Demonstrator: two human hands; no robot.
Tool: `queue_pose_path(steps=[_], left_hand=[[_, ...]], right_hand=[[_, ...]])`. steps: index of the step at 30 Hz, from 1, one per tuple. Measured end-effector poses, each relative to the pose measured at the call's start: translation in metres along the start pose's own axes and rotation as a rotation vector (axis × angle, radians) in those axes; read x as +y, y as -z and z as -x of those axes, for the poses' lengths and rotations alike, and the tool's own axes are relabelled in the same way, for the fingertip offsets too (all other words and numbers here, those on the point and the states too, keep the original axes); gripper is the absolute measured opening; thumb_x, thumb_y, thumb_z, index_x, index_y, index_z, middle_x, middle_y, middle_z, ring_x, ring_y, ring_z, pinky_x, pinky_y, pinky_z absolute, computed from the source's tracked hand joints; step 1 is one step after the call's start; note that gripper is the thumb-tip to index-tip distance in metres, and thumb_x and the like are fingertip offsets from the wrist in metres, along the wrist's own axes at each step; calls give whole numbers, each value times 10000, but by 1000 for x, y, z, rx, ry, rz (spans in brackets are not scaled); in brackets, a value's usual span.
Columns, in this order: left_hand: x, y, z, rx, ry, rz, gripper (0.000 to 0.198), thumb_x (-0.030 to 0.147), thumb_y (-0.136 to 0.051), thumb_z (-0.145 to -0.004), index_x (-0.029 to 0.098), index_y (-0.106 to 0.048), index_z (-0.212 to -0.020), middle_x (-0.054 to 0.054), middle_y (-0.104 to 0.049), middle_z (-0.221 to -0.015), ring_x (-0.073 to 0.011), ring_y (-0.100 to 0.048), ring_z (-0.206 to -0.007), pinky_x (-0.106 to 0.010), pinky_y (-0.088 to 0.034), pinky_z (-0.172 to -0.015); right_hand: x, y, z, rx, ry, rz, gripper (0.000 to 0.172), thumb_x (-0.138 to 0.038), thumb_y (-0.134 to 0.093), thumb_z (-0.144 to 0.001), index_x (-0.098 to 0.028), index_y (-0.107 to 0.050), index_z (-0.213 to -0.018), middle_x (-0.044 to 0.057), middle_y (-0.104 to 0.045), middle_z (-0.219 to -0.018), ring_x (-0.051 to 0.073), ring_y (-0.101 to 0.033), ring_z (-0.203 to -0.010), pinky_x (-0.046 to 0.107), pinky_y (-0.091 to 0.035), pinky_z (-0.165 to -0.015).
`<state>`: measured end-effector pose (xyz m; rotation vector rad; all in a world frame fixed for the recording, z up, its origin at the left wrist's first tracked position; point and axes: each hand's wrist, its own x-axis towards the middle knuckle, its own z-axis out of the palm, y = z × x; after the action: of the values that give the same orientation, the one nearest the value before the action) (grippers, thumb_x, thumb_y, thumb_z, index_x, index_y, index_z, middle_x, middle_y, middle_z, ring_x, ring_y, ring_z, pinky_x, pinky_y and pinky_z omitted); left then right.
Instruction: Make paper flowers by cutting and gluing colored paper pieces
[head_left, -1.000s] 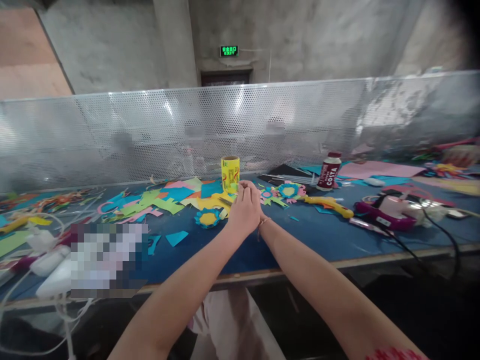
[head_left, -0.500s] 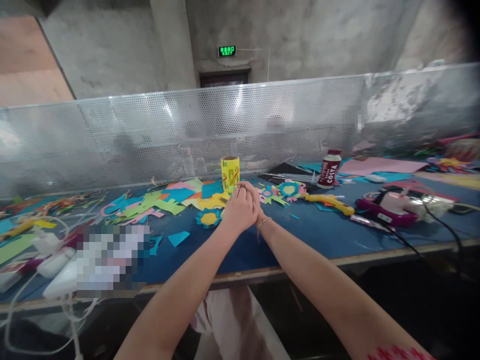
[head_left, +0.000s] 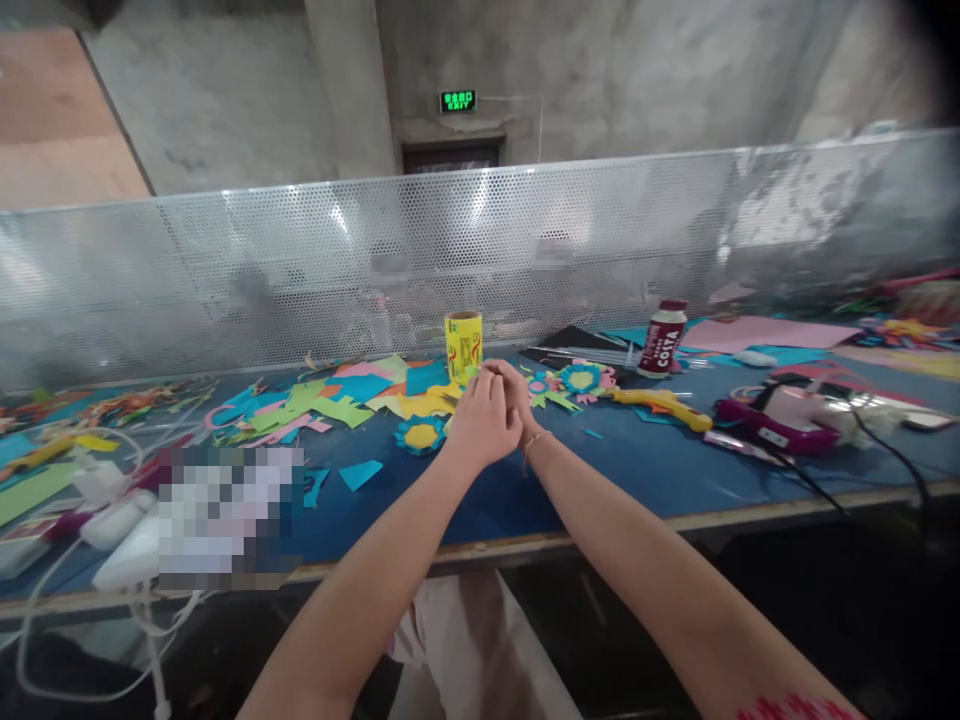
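Note:
My left hand [head_left: 486, 418] and my right hand [head_left: 513, 386] are pressed together above the blue table, fingers curled in. Whatever they hold, if anything, is hidden between them; a small yellow-green patch shows by the fingertips, but I cannot tell whether it is in the hands. Just behind stands a yellow tape roll [head_left: 463, 346], upright and partly covered by my fingers. Left of my wrists lies a blue paper flower with a yellow centre [head_left: 419, 435]. A similar paper flower [head_left: 581, 378] lies to the right, beyond my right hand.
Coloured paper scraps [head_left: 345, 405] spread behind and left. A yellow glue gun [head_left: 660, 408], a purple device with cables [head_left: 780, 425] and a dark red COSTA bottle [head_left: 663, 340] are on the right. A white power strip [head_left: 127, 555] sits at the left edge. A perforated metal screen [head_left: 300, 270] runs behind.
The hands stay together in almost the same place, with a slight shift of the fingers. A yellow-green patch now shows at the fingertips. The whole view has shifted slightly.

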<state>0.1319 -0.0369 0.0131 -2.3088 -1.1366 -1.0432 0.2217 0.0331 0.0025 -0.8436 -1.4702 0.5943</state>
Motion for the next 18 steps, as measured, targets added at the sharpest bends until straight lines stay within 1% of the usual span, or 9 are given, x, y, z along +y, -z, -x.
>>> queue_pose_path(steps=[2,3,5,8,10,14,18], left_hand=[[-5,1,-1,-16,-12,39,418,248,-447,-749,51,-422,-1117,-182,-441,-1161,-274,-378,-1129,-420,-342,-964],[-7,2,-2,-27,-25,49,426,253,-446,-750,46,-420,-1120,-186,-433,-1173,-275,-364,-1147,-417,-335,-974],[-11,3,-2,-46,-41,50,421,260,-449,-745,36,-434,-1100,-187,-449,-1147,-279,-359,-1150,-415,-325,-983],[-12,4,-2,-61,-27,22,387,260,-454,-732,41,-464,-1051,-173,-489,-1054,-285,-392,-1102,-434,-337,-963],[-11,4,-2,-62,-13,4,366,250,-453,-724,44,-478,-1026,-173,-491,-1034,-287,-400,-1086,-438,-348,-948],[-8,3,-3,-60,22,-16,340,240,-463,-707,34,-507,-974,-181,-485,-1026,-287,-401,-1073,-411,-361,-937],[-7,2,-4,-61,58,-5,333,226,-479,-690,39,-508,-963,-171,-490,-1008,-279,-423,-1034,-401,-368,-927]], right_hand=[[-1,0,1,49,65,36,180,-217,-433,-643,-214,-572,-757,30,-596,-828,174,-524,-810,325,-412,-804],[-1,0,2,51,92,56,187,-213,-431,-633,-212,-575,-752,31,-601,-820,175,-527,-795,327,-416,-797],[-1,-1,4,16,133,76,192,-201,-430,-621,-212,-579,-741,33,-604,-798,179,-531,-775,332,-424,-786],[0,-4,6,-50,173,69,180,-198,-444,-618,-200,-578,-739,43,-603,-780,192,-528,-761,342,-430,-779],[-1,-5,7,-68,189,52,178,-204,-445,-619,-193,-574,-740,49,-601,-785,199,-527,-768,344,-429,-784],[-5,-5,10,-55,183,47,169,-204,-430,-639,-204,-573,-729,48,-595,-793,199,-522,-779,342,-424,-795],[-5,-4,12,-66,174,43,162,-199,-432,-647,-207,-580,-714,45,-597,-778,197,-526,-777,340,-424,-790]])
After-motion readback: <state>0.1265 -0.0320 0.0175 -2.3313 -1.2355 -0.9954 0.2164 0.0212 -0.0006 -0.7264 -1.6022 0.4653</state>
